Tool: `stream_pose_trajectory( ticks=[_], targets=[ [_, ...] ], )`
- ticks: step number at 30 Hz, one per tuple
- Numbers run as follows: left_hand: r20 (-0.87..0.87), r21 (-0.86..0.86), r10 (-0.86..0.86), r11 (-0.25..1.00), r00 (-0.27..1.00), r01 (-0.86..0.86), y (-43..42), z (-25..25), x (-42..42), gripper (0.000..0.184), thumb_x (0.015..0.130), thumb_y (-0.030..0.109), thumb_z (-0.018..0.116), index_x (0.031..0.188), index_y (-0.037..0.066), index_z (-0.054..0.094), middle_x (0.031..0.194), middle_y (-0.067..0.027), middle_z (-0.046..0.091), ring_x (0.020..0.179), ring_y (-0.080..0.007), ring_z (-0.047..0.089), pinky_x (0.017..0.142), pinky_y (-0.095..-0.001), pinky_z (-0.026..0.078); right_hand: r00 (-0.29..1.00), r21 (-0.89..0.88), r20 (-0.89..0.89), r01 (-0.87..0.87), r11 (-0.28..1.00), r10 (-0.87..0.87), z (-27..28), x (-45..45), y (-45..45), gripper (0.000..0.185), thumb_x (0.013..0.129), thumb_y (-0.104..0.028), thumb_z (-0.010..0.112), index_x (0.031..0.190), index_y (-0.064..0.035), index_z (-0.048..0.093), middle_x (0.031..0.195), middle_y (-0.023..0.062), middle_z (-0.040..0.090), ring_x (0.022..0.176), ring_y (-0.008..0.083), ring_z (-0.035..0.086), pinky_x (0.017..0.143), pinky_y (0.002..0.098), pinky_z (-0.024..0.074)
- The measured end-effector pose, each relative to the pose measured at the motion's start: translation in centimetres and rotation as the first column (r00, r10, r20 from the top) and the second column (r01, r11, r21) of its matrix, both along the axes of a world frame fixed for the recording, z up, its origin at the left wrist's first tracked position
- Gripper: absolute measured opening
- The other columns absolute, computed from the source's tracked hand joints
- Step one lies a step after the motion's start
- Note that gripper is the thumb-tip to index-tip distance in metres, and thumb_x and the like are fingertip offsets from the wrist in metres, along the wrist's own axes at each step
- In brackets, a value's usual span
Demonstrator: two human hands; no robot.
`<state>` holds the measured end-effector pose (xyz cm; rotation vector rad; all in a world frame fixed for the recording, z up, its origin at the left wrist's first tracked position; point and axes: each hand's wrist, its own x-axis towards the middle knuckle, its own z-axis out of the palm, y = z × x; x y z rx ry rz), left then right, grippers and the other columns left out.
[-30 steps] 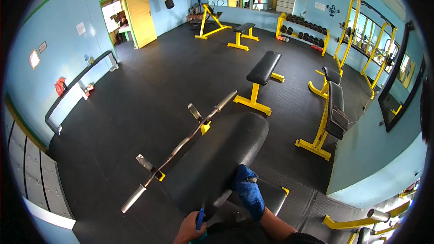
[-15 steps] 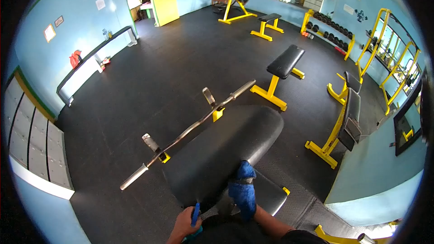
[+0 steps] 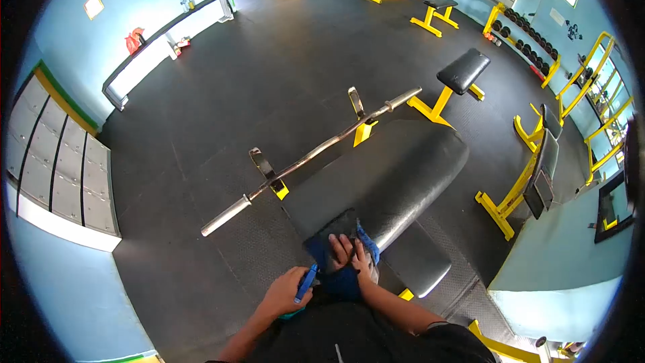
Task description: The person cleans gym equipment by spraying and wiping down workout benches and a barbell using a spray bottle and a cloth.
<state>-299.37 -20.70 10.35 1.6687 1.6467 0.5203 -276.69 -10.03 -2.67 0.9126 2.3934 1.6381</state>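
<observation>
Both hands are near me at the padded bench's close end: my left hand (image 3: 285,290) is closed around a blue object (image 3: 306,283), while my right hand (image 3: 352,253) rests on the blue cloth (image 3: 326,250), fingers partly bent; I can't tell whether they pinch it. The padded bench (image 3: 396,181) has its long left edge beside the bent bar (image 3: 316,151), with open floor (image 3: 201,107) beyond. Half a second ago the cloth was bunched at the right edge—now it lies wider, across the near end. It looks dark and rumpled, brighter blue by my wrist.
</observation>
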Motion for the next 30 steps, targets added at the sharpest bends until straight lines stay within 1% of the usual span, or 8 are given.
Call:
stream_pose_trajectory(
  ticks=[8, 15, 17, 20, 22, 25, 29, 30],
  targets=[
    [0.050, -0.003, -0.244, 0.970, 0.969, 0.244, 0.1, -0.1, -3.8, 0.047, 0.079, 0.024, 0.067, 0.117, 0.000, 0.052, 0.104, -0.0191, 0.058, 0.087, -0.0364, 0.061, 0.076, -0.0424, 0.049, -0.253, -0.271, -0.908, -0.253, 0.929, -0.334, -1.8, -3.2, -0.9, 0.071, 0.074, -0.038, 0.068, 0.135, -0.0075, 0.047, 0.146, 0.0279, 0.029, 0.132, 0.0474, 0.032, 0.108, 0.0546, 0.0278],
    [0.129, -0.287, -0.462, 0.830, 0.878, 0.479, 4.2, 2.4, -1.4, 0.044, 0.080, 0.022, 0.066, 0.115, 0.000, 0.053, 0.104, -0.0182, 0.060, 0.088, -0.0262, 0.064, 0.075, -0.0376, 0.051, -0.324, -0.478, -0.802, -0.157, 0.864, -0.502, -0.4, -9.5, -8.3, 0.053, 0.078, -0.026, 0.061, 0.128, -0.0082, 0.055, 0.144, 0.0318, 0.029, 0.131, 0.0530, 0.028, 0.108, 0.0517, 0.0290],
    [0.108, -0.228, -0.537, 0.806, 0.837, 0.546, 4.7, 2.3, -0.1, 0.042, 0.080, 0.018, 0.067, 0.116, 0.000, 0.053, 0.107, -0.0179, 0.061, 0.087, -0.0216, 0.065, 0.075, -0.0347, 0.052, 0.105, -0.821, -0.243, -0.551, 0.147, -0.964, -8.9, -8.9, -9.4, 0.052, 0.077, -0.032, 0.059, 0.122, -0.0055, 0.057, 0.136, 0.0222, 0.044, 0.128, 0.0352, 0.039, 0.102, 0.0577, 0.0313],
    [0.095, -0.243, -0.606, 0.755, 0.789, 0.609, 5.2, 3.1, 3.4, 0.043, 0.080, 0.013, 0.067, 0.118, -0.002, 0.053, 0.107, -0.0194, 0.061, 0.084, -0.0273, 0.066, 0.074, -0.0331, 0.053, -0.074, -0.629, -0.777, 0.065, 0.774, -0.625, -5.3, -6.9, -3.9, 0.032, 0.084, -0.030, 0.062, 0.102, -0.0047, 0.064, 0.123, 0.0174, 0.055, 0.113, 0.0269, 0.053, 0.093, 0.0372, 0.0437],
    [0.061, -0.252, -0.657, 0.719, 0.752, 0.648, 4.9, 1.8, 4.1, 0.044, 0.080, 0.011, 0.067, 0.119, -0.003, 0.051, 0.109, -0.0199, 0.060, 0.084, -0.0249, 0.066, 0.074, -0.0323, 0.053, -0.842, 0.218, 0.170, -0.475, 0.852, -0.513, -11.7, -5.5, 0.8, 0.038, 0.092, -0.042, 0.056, 0.097, -0.0056, 0.065, 0.093, 0.0123, 0.064, 0.086, 0.0189, 0.061, 0.077, 0.0316, 0.0496],
    [0.028, -0.304, -0.629, 0.735, 0.777, 0.606, 4.3, 0.8, 5.7, 0.047, 0.079, 0.011, 0.068, 0.120, -0.004, 0.050, 0.112, -0.0189, 0.060, 0.084, -0.0227, 0.066, 0.073, -0.0313, 0.053, -0.657, 0.240, 0.673, -0.241, 0.940, -0.340, -10.3, -3.9, 1.2, 0.038, 0.101, -0.036, 0.043, 0.089, -0.0059, 0.063, 0.082, 0.0066, 0.065, 0.068, 0.0176, 0.057, 0.064, 0.0333, 0.0476],
    [-0.013, -0.262, -0.614, 0.764, 0.789, 0.590, 5.2, 0.8, 6.3, 0.044, 0.079, 0.011, 0.068, 0.117, -0.004, 0.051, 0.108, -0.0169, 0.061, 0.083, -0.0209, 0.065, 0.073, -0.0307, 0.054, -0.939, -0.242, -0.262, -0.158, 0.957, -0.221, -7.0, -8.4, -5.0, 0.032, 0.101, -0.028, 0.043, 0.081, -0.0048, 0.053, 0.072, 0.0144, 0.056, 0.069, 0.0234, 0.053, 0.064, 0.0381, 0.0426],
    [-0.022, -0.264, -0.619, 0.761, 0.785, 0.592, 5.6, 0.9, 6.4, 0.044, 0.079, 0.011, 0.068, 0.117, -0.004, 0.051, 0.108, -0.0169, 0.061, 0.083, -0.0209, 0.065, 0.073, -0.0307, 0.054, -0.830, 0.194, 0.509, -0.148, 0.970, -0.228, -6.3, -10.9, -6.5, 0.027, 0.096, -0.030, 0.054, 0.077, -0.0116, 0.052, 0.068, 0.0015, 0.051, 0.066, 0.0128, 0.047, 0.059, 0.0332, 0.0401]
  ],
)
